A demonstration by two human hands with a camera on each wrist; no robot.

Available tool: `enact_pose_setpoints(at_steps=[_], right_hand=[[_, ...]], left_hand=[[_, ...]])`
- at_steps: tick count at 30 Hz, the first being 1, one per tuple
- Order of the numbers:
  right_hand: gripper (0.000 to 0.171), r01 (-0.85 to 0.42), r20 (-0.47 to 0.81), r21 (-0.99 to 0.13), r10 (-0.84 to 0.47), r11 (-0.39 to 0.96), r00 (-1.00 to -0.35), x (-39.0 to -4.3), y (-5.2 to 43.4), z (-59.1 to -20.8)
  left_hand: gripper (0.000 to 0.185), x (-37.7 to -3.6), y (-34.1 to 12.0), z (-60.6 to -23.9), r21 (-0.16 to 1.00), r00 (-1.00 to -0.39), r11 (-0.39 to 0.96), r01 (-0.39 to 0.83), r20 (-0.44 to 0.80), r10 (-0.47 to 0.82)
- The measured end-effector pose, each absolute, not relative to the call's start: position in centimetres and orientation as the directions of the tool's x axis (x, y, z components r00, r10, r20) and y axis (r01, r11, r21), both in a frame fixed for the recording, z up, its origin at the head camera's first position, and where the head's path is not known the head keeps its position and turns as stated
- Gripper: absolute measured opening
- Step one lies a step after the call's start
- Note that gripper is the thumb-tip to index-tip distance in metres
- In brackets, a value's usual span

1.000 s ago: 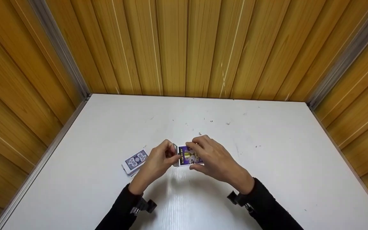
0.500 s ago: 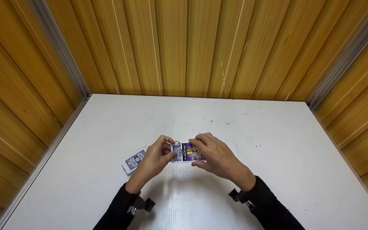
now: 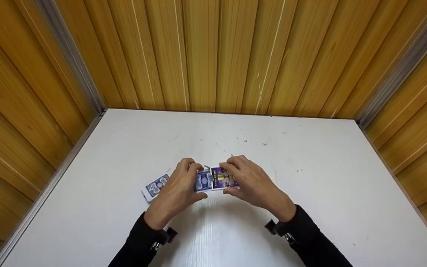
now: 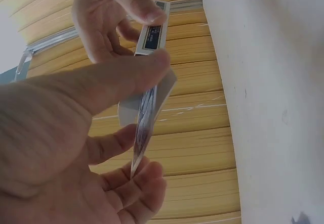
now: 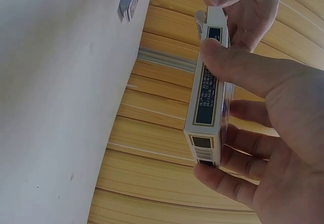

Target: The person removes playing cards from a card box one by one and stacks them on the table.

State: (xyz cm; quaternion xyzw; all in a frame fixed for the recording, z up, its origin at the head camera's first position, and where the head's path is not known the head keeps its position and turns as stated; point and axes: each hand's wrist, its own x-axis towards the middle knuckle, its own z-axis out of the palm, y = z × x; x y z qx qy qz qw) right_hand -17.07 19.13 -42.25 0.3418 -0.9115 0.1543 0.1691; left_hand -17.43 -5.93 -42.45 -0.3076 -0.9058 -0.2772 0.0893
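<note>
I am gripping the purple card box (image 3: 224, 178) in my right hand (image 3: 252, 185), thumb along its narrow side and fingers curled behind it, above the white table (image 3: 310, 207). My left hand (image 3: 176, 193) is pinching a few blue-backed cards (image 3: 202, 180) at the box's open end. Farther left, a small stack of playing cards (image 3: 155, 186) is lying on the table.

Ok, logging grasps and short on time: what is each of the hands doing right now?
Left hand: pinches a few playing cards at the box mouth.
Right hand: grips the card box.
</note>
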Motion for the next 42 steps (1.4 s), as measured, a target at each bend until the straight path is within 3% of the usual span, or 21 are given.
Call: enact_pose_setpoints(at_steps=[10, 16, 21, 28, 36, 42], right_hand=[[0.069, -0.66, 0.42, -0.163, -0.554, 0.733, -0.719, -17.3, 19.9, -42.2], [0.069, -0.591, 0.426, -0.2, -0.474, 0.781, -0.77, -18.0, 21.1, -41.8], [0.066, -0.557, 0.409, -0.211, -0.445, 0.804, -0.797, -18.6, 21.9, -42.0], [0.066, -0.521, 0.405, -0.23, -0.406, 0.822, -0.819, -18.8, 22.5, -42.1], [0.066, -0.492, 0.415, -0.236, -0.37, 0.838, -0.831, -18.8, 22.8, -41.9], [0.066, -0.48, 0.408, -0.247, -0.359, 0.842, -0.839, -18.8, 22.8, -41.9]], left_hand=[[0.068, -17.3, -5.8, -42.6, 0.32, -0.741, 0.675, 0.665, 0.399, 0.541], [0.07, -18.0, -7.7, -41.5, 0.285, -0.73, 0.692, 0.664, 0.448, 0.516], [0.068, -18.6, -9.6, -40.5, 0.388, -0.801, 0.714, 0.582, 0.424, 0.422], [0.073, -19.1, -11.0, -39.6, 0.554, -0.948, 0.77, 0.317, 0.15, 0.282], [0.071, -19.7, -12.0, -39.5, 0.524, -0.956, 0.801, 0.291, 0.193, 0.221], [0.072, -19.9, -12.7, -39.8, 0.489, -0.975, 0.844, 0.222, 0.134, 0.179]])
